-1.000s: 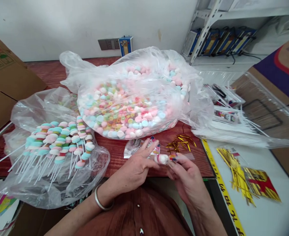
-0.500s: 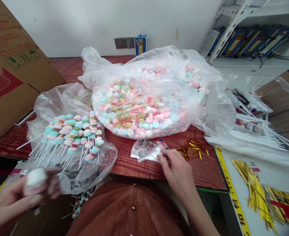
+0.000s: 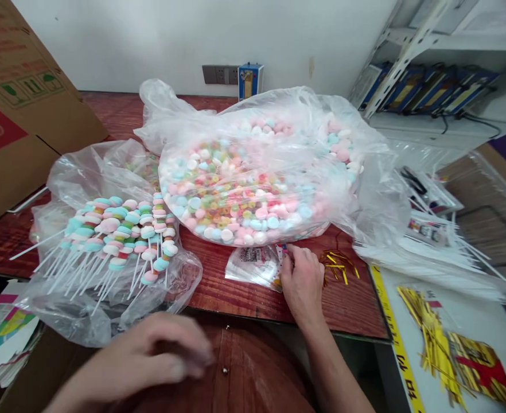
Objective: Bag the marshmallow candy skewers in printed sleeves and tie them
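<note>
On the red wood-grain table, my right hand has its fingers curled down over the right end of a small clear plastic bag with a printed label. The fingertips are partly hidden behind the hand. My left hand, blurred by motion, is in front of the brown apron, thumb apart from the curved fingers and nothing visible in it. Marshmallow skewers on white sticks lie left on a crumpled plastic sheet. Behind the small bag lies a big clear bag of marshmallows and gummy rings.
Gold twist ties lie right of my right hand, and more twist ties lie on a white surface beyond the yellow tape. A cardboard box stands left. White sticks and a shelf are at right.
My left hand has moved right, from beside the skewers to before the apron; the white marshmallow piece it held no longer shows. My right hand has shifted slightly up over the small bag.
</note>
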{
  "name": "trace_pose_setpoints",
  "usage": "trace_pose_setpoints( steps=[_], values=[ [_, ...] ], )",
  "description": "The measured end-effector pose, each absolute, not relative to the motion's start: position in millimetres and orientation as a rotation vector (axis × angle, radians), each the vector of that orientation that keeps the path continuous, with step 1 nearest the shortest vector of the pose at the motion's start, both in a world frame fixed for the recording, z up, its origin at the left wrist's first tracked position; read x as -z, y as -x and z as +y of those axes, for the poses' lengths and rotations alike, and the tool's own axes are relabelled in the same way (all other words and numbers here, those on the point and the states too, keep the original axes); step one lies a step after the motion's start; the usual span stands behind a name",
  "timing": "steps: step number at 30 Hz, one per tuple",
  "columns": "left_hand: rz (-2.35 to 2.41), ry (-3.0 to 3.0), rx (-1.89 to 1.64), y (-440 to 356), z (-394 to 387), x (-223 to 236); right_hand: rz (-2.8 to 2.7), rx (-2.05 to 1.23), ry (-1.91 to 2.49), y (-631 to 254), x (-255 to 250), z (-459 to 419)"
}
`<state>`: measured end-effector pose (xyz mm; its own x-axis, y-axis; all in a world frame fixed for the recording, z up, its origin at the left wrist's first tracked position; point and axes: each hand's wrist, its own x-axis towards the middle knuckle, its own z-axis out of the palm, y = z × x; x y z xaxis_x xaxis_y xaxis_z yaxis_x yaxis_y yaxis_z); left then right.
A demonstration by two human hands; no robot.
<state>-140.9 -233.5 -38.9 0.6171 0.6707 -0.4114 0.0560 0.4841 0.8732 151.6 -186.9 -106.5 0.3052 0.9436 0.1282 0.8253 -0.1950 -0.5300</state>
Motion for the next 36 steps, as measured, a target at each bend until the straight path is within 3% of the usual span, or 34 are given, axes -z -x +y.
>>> trace_pose_setpoints(
  steps=[2, 4, 7, 9, 18, 28, 36],
  values=[
    [0.681, -0.821, -0.268, 76.3, -218.3, 60.0, -1.519, -0.351, 1.988, -152.9, 97.9, -196.6],
    [0.536, -0.516, -0.319, 18.5, -209.1, 82.6, -1.392, -0.537, 1.843, -156.0, 88.7, -208.4],
    [0.386, -0.237, -0.536, -34.3, -204.1, 102.5, -1.056, -0.91, 1.527, -164.4, 79.3, -226.0],
    [0.445, -0.173, -0.7, -46.4, -201.9, 102.8, -0.901, -0.986, 1.399, -170.5, 77.5, -234.5],
    [0.847, -0.395, -1.019, -34.1, -188.1, 88.5, -1.001, -0.908, 1.531, -157.2, 77.2, -237.4],
    [0.765, -0.251, -1.02, -29.3, -186.6, 100.0, -1.274, -0.5, 1.609, -139.5, 80.1, -242.8],
    [0.689, -0.009, -1.004, -25.5, -182.2, 97.8, -1.067, -0.599, 1.502, -141.1, 73.7, -253.5]
  ],
)
